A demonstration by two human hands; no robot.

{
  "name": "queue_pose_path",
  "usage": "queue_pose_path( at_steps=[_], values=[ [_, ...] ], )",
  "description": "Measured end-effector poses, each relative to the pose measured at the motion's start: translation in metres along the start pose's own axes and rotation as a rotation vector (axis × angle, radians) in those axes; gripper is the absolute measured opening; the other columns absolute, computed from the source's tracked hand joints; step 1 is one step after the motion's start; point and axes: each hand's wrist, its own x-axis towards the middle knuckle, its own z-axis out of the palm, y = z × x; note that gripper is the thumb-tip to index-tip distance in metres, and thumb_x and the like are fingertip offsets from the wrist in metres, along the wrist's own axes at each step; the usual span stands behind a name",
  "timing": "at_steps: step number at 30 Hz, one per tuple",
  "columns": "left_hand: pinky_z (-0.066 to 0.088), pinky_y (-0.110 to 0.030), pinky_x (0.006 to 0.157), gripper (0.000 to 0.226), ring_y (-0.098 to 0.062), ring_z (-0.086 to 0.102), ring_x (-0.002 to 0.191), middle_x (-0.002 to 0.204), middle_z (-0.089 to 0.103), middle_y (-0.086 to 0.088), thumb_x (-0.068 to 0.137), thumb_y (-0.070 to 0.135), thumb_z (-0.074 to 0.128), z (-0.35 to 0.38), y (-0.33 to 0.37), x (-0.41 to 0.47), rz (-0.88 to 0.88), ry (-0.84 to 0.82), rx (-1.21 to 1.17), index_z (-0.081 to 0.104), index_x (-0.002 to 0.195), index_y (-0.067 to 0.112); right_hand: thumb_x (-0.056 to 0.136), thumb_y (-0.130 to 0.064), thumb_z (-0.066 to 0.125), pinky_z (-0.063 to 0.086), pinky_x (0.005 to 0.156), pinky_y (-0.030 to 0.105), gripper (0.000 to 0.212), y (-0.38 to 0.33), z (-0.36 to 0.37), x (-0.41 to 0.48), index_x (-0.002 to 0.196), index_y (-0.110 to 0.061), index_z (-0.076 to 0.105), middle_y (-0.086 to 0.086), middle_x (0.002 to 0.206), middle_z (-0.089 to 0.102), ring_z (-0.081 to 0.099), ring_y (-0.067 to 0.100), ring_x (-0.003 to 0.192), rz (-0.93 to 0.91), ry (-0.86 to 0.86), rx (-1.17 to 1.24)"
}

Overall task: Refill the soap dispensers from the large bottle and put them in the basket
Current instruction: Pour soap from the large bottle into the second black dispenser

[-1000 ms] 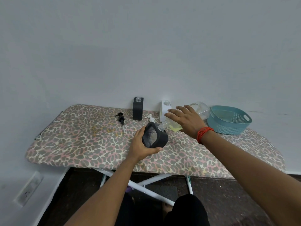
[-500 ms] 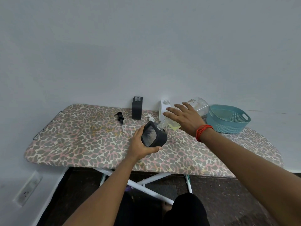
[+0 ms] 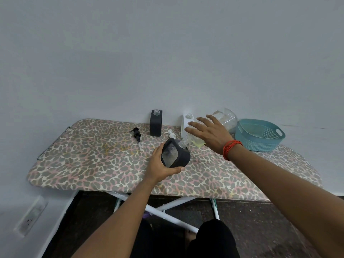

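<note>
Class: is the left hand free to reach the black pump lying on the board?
Probably not yet: the left hand grips the tilted black dispenser, though the path to the black pump looks unobstructed.

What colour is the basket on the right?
Teal blue basket, clearest in the head view.

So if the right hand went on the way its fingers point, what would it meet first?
Probably the white square soap dispenser, just past the right hand, though depth is unclear.

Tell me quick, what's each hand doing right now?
Left hand: holding the tilted dark grey square soap dispenser.
Right hand: open, straight fingers laid on the tipped large clear plastic bottle.
</note>
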Motion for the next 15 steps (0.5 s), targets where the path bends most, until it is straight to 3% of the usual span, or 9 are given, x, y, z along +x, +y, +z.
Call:
queue_pose_path(
  at_steps=[15],
  values=[
    [0.039, -0.022, 0.102, 0.11, -0.007, 0.046, 0.128, 0.14, 0.049, 0.009, 0.057, 0.047, 0.098, -0.0007, 0.0033, -0.0014, -0.021, 0.004, -0.004, 0.042, 0.149, 0.023, 0.077, 0.005, 0.069, 0.034, 0.113, 0.06, 0.08, 0.0017, -0.0088, 0.0054, 0.146, -0.027, 0.045, 0.008, 0.148, 0.052, 0.049, 0.038, 0.134, -0.076, 0.089, -0.095]
  ],
)
